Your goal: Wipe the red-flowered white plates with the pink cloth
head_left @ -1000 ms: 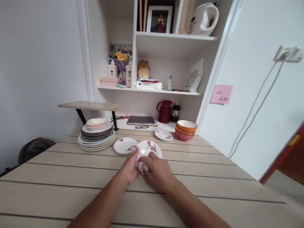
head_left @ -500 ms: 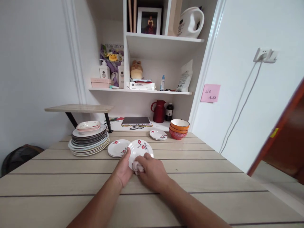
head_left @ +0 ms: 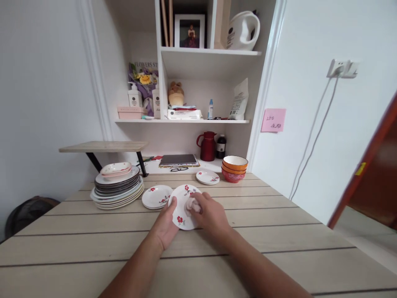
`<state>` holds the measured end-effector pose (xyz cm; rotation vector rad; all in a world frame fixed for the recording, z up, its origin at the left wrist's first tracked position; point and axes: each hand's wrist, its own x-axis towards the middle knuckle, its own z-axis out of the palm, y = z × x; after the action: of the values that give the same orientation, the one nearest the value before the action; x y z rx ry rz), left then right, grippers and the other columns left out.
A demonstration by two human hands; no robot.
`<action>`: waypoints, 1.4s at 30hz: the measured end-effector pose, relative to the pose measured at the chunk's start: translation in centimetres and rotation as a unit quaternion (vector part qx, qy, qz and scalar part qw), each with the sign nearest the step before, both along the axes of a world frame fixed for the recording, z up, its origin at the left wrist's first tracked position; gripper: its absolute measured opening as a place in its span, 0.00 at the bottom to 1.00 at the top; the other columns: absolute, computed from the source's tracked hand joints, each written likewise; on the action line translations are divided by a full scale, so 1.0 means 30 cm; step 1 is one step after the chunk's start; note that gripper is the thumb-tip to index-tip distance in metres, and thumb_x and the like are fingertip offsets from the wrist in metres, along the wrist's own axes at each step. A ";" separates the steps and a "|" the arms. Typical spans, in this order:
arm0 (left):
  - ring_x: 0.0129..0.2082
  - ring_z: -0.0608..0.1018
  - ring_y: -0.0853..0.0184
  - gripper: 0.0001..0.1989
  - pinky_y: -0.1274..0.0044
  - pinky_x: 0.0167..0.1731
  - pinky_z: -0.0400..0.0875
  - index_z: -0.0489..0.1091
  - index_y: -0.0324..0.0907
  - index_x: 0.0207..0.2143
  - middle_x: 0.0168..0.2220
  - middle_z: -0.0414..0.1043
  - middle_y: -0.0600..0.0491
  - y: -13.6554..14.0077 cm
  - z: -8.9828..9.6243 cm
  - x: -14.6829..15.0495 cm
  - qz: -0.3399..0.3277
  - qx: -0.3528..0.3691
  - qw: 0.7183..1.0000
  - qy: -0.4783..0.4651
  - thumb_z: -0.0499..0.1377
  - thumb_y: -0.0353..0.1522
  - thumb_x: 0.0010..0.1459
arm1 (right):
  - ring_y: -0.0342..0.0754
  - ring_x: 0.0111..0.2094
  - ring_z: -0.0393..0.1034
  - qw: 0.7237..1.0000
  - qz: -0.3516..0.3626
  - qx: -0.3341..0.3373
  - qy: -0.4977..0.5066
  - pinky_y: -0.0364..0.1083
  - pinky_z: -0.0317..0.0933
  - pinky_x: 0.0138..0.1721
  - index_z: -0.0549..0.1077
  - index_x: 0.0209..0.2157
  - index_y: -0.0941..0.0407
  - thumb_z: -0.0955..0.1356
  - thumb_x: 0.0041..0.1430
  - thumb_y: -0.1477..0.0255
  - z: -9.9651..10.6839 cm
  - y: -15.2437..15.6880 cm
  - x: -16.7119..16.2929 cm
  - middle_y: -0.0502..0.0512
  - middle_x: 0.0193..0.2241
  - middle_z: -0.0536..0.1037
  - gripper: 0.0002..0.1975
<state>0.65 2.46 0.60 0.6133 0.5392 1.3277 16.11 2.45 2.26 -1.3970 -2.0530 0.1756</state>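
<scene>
Surface point(head_left: 77, 248) is pale slatted wood, with a plate pile point(head_left: 118, 192) over on the left and stacked bowls point(head_left: 235, 169) toward the back right. Going smaller, there's a near plate set point(head_left: 157, 198) just left of the action and a far plate set point(head_left: 207, 178) beside the bowls. Hands are close together but busy with different things: left hand point(head_left: 166, 227) is clamped on the left edge of a floral plate point(head_left: 179, 205), thumb on top, and right hand point(head_left: 213, 212) is pinching a wadded cloth point(head_left: 192, 205) against its face. Can't tell if that plate touches the wood. Littlest thing is what changed: the cloth has gone from the lower rim to right of centre, uncovering the bottom red flower, so I'd say the wiping's now on the inner part.
</scene>
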 end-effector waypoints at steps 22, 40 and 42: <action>0.44 0.81 0.58 0.26 0.68 0.47 0.74 0.69 0.39 0.53 0.43 0.79 0.44 0.014 -0.002 -0.011 0.072 0.001 0.995 0.071 0.66 0.26 0.51 | 0.51 0.42 0.68 0.909 0.013 0.010 0.417 0.51 0.65 0.44 0.67 0.56 0.53 0.65 0.59 0.58 0.041 0.044 0.046 0.61 0.51 0.68 0.26; 0.49 0.77 0.60 0.34 0.68 0.51 0.70 0.62 0.43 0.59 0.52 0.71 0.42 0.030 -0.015 -0.007 0.178 0.070 0.919 0.345 0.66 0.41 0.51 | 0.52 0.41 0.77 0.520 0.165 -0.425 0.722 0.53 0.67 0.49 0.71 0.50 0.65 0.60 0.68 0.68 -0.036 0.045 -0.049 0.65 0.40 0.81 0.18; 0.49 0.75 0.57 0.40 0.63 0.50 0.70 0.56 0.41 0.62 0.58 0.61 0.38 0.053 -0.025 -0.035 0.267 0.091 0.841 0.461 0.66 0.40 0.50 | 0.52 0.40 0.78 0.515 0.158 -0.420 0.731 0.53 0.68 0.48 0.70 0.51 0.65 0.59 0.68 0.67 -0.041 0.055 -0.046 0.65 0.40 0.81 0.19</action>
<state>-0.39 4.04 -0.14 1.3501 1.4639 1.5601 14.74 4.10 1.03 -0.5693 -0.5410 1.9363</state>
